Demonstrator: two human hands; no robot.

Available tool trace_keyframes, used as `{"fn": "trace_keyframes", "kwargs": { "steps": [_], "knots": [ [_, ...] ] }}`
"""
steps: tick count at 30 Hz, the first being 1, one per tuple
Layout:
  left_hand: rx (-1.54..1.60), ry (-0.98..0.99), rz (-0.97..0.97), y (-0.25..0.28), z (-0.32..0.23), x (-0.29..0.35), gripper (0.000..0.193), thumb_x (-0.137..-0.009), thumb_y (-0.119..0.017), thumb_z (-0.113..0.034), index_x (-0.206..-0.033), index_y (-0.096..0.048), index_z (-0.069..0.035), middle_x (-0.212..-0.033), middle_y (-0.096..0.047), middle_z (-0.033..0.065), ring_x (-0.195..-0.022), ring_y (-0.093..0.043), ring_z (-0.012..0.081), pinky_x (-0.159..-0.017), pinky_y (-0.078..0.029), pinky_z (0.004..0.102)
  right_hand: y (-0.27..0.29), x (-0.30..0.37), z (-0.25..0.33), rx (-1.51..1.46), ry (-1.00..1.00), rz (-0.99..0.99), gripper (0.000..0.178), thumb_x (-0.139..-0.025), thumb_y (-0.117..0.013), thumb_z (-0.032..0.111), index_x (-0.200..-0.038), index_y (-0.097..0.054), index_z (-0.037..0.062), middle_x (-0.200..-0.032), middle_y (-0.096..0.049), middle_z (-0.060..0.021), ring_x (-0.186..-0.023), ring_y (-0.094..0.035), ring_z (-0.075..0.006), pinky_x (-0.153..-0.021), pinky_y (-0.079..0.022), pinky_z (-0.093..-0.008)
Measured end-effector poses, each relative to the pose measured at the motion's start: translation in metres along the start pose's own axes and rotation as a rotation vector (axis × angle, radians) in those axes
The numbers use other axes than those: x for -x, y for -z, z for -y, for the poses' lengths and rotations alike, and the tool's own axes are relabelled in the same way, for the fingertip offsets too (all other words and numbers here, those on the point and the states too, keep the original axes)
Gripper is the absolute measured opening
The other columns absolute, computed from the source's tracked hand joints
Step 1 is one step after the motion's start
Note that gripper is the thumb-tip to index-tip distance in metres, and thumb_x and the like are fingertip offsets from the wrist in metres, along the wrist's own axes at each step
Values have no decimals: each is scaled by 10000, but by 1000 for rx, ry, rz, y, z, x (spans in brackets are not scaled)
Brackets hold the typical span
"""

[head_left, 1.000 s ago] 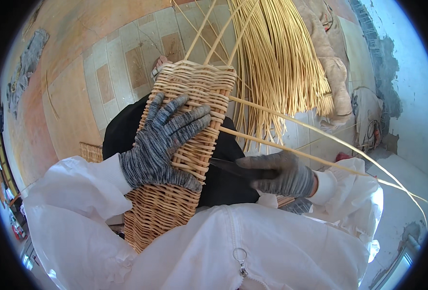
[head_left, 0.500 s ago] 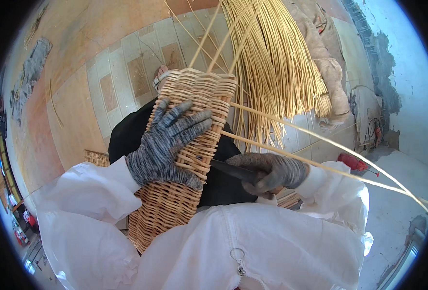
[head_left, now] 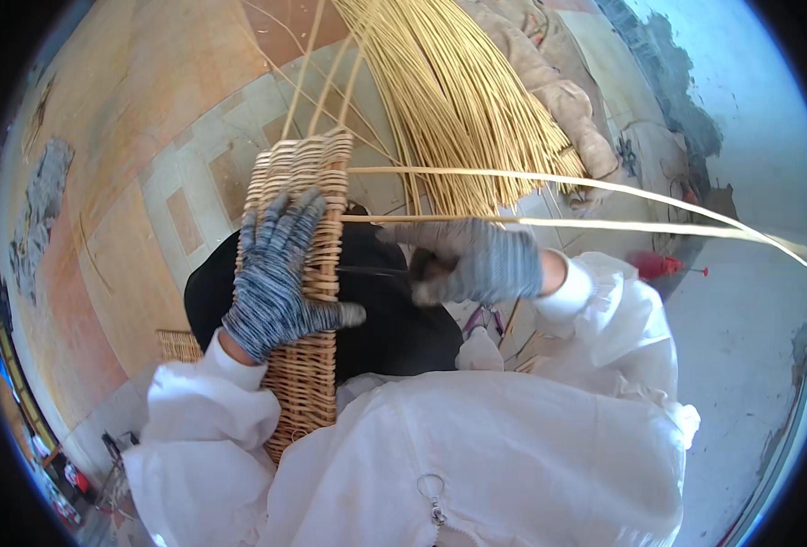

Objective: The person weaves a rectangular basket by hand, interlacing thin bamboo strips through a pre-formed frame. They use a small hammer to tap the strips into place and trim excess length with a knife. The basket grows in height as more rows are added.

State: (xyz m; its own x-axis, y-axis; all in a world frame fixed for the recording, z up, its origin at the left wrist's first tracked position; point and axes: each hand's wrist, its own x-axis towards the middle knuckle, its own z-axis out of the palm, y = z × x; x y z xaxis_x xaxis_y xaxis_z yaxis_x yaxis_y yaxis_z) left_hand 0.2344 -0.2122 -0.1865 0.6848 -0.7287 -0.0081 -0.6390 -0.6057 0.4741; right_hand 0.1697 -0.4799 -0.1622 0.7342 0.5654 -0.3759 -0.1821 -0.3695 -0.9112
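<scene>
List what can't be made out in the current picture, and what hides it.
Head view: thin tool, blurred; its handle is hidden in the right hand.
Head view: woven wicker panel, partly covered by the left hand; near end behind the white jacket.
Head view: reed bundle, far ends cut off by the top edge.
Head view: red object, too small to identify.

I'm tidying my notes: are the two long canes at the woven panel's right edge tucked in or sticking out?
Sticking out: both canes leave the woven panel and stretch nearly to the picture's right side.
</scene>
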Motion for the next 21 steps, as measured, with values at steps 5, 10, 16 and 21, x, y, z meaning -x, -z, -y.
{"fn": "trace_keyframes", "kwargs": {
  "steps": [5, 10, 16, 21],
  "knots": [
    [-15, 5, -153, 2, 21, -20, 923, -590, -737, -425, -1373, -390, -80, -1397, -407, 131, -1331, -301, 361, -1109, -145, 527, -4, 13, -100, -1246, 240, -166, 703, -821, -660, 424, -1356, -410, 42, -1220, -564, -148, -1023, -602, -241, -868, -487, -360],
    [-117, -72, -157, 5, 12, -30, 757, -831, -519, -544, -1348, -401, -3, -1374, -420, 206, -1299, -361, 387, -1086, -229, 487, -14, -75, -337, 135, -497, -633, 580, -731, -750, 256, -1206, -542, -4, -1116, -620, -166, -992, -616, -250, -847, -501, -343],
    [-30, 3, -47, -3, 21, -45, 816, -765, -536, -595, -1344, -405, -36, -1392, -404, 160, -1335, -295, 389, -1102, -136, 571, 13, -205, -400, 613, -546, -811, 645, -731, -711, 308, -1259, -483, 16, -1258, -515, -220, -1145, -517, -336, -986, -407, -397],
    [9, 57, 9, -1, 18, -51, 785, -749, -570, -575, -1331, -405, -76, -1365, -423, 154, -1327, -288, 412, -1086, -98, 630, 27, -257, -436, 404, -965, -577, 659, -751, -685, 344, -1278, -463, 14, -1171, -568, -236, -1079, -561, -349, -931, -442, -418]
  ]
}}
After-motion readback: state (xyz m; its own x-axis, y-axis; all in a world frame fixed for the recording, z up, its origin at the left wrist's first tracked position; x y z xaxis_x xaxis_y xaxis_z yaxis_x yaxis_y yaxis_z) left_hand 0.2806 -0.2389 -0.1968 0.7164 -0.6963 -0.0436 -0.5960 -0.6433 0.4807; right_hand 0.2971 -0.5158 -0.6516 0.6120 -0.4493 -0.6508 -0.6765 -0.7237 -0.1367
